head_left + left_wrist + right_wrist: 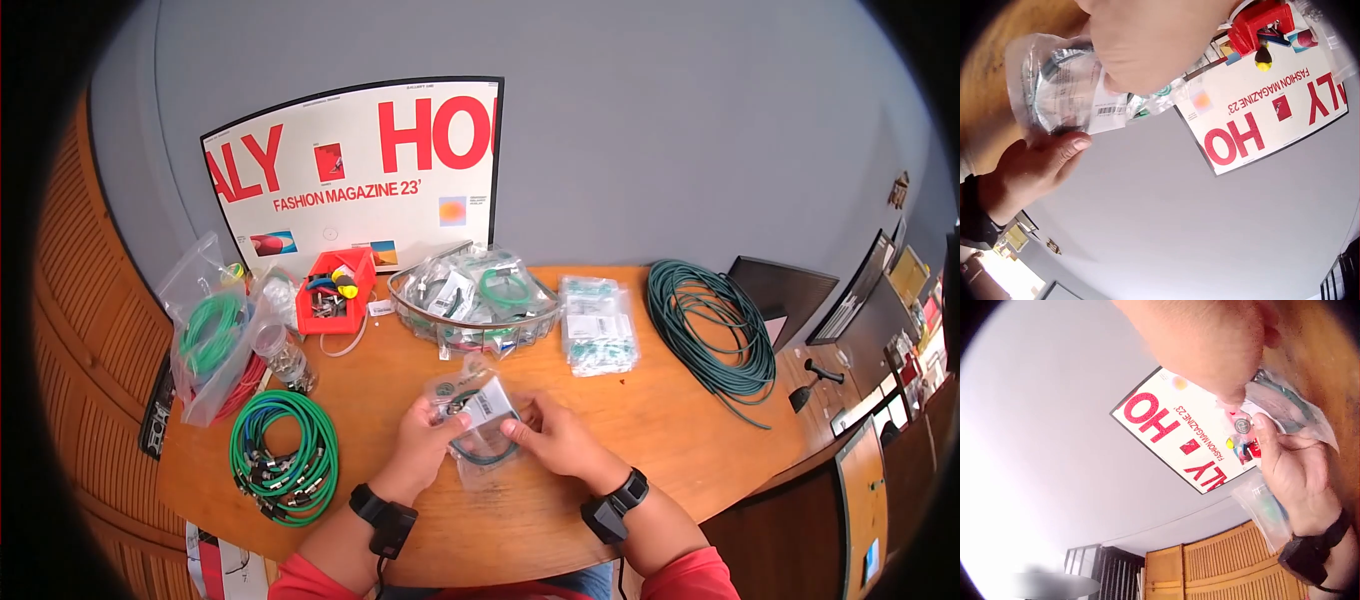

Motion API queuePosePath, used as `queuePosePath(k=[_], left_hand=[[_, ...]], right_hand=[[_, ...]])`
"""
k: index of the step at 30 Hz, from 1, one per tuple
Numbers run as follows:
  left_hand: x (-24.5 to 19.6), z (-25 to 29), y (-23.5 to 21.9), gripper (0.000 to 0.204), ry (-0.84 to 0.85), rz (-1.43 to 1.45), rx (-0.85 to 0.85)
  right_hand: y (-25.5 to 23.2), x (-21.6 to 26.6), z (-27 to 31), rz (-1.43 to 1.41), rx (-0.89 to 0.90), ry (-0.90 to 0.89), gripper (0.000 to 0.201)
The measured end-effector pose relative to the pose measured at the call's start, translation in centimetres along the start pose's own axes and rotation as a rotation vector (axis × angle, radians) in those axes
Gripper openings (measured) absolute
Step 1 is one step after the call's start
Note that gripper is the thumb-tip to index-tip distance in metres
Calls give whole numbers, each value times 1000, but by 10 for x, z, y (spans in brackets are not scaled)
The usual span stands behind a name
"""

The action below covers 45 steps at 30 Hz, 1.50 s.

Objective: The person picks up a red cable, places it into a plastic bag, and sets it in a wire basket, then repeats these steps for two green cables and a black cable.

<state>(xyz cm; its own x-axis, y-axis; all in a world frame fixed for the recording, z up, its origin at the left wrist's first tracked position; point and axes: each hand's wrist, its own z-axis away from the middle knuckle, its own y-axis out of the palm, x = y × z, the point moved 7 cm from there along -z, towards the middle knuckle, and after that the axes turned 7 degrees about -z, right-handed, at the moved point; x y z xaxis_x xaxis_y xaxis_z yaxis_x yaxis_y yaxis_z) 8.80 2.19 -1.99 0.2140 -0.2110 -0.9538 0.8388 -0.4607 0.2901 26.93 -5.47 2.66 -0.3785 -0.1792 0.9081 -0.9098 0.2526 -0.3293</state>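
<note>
Between both hands, just above the table's front part, is a clear plastic bag [485, 455] with a dark green coiled cable and a white label [487, 403] inside. The left hand [426, 440] pinches the bag's left side, thumb on top. On the bag's right side, the right hand [560, 437] grips the edge with its thumb over the plastic. In the left wrist view the bag [1060, 94] shows a barcode on its label, with the right hand [1035, 169] at its edge. The right wrist view shows the left hand [1300, 475] holding the bag [1304, 406].
A basket [470, 330] of bagged parts stands behind the hands, with a red bin [335, 322] to its left. Green cables [240, 450] lie at left beside a jar [285, 362]. Flat packets [598, 325] and a large dark green coil [700, 345] lie at right.
</note>
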Motion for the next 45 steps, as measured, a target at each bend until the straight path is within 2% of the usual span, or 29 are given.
queuePosePath(k=[2,3,5,9,11,13,15,17,19,21,23,27,29,30,31,33,34,35,37,38,40,41,43,44,45], left_hand=[[1,-1,-3,38,2,20,-31],[2,-1,-7,36,4,42,-66],[13,-4,-9,35,24,64,-80],[10,-4,-6,33,31,46,-71],[11,-2,-7,32,13,33,-107],[15,-2,-11,32,-5,23,-151],[21,-5,-11,31,2,-30,-120],[21,-5,-12,30,29,-41,-138],[20,-7,-9,28,114,-200,-89],[27,-6,-9,30,113,-179,-83],[29,-8,-10,32,150,-382,-76],[19,-3,-9,34,138,-469,-123],[11,1,-7,31,189,-509,-124],[3,4,-6,32,145,-538,-122],[3,5,-7,32,141,-540,-135],[0,5,-5,31,190,-569,-136],[0,6,-5,32,176,-560,-129],[-2,7,-6,32,171,-557,-140],[-1,7,-3,32,145,-567,-100],[0,7,-3,32,138,-568,-102],[-3,8,-1,32,188,-614,-109],[-2,7,-1,32,182,-621,-110],[-1,6,-2,32,231,-623,-111],[1,6,-4,32,220,-631,-129],[3,5,-2,32,215,-625,-116]], right_hand=[[21,-24,6,-75,368,305,31],[22,-24,6,-73,367,302,31],[24,-27,7,-278,288,387,25],[20,-34,3,-315,261,379,23],[12,-38,-1,-347,166,351,22],[9,-39,-2,-347,160,343,21],[-2,-25,-7,-410,21,242,24],[-9,-6,-19,-377,26,211,24],[-20,12,-41,-425,-15,144,24],[-27,27,-74,-452,-37,150,20],[-33,36,-113,-503,-62,177,15],[-22,17,-194,-641,-31,232,14],[-13,-4,-224,-583,-70,343,14],[-8,-12,-233,-532,-89,378,25],[-8,-16,-240,-536,-77,381,25],[-22,-15,-251,409,-93,382,43],[-23,10,-246,889,-235,55,56],[-20,10,-245,888,-224,51,56],[-3,46,-233,894,-226,-256,49],[3,45,-233,892,-221,-252,49],[25,44,-234,810,-24,-342,51],[25,40,-236,802,-24,-338,51],[34,7,-243,744,178,-73,50],[32,16,-237,748,117,-173,48],[34,19,-230,732,135,-183,48]])
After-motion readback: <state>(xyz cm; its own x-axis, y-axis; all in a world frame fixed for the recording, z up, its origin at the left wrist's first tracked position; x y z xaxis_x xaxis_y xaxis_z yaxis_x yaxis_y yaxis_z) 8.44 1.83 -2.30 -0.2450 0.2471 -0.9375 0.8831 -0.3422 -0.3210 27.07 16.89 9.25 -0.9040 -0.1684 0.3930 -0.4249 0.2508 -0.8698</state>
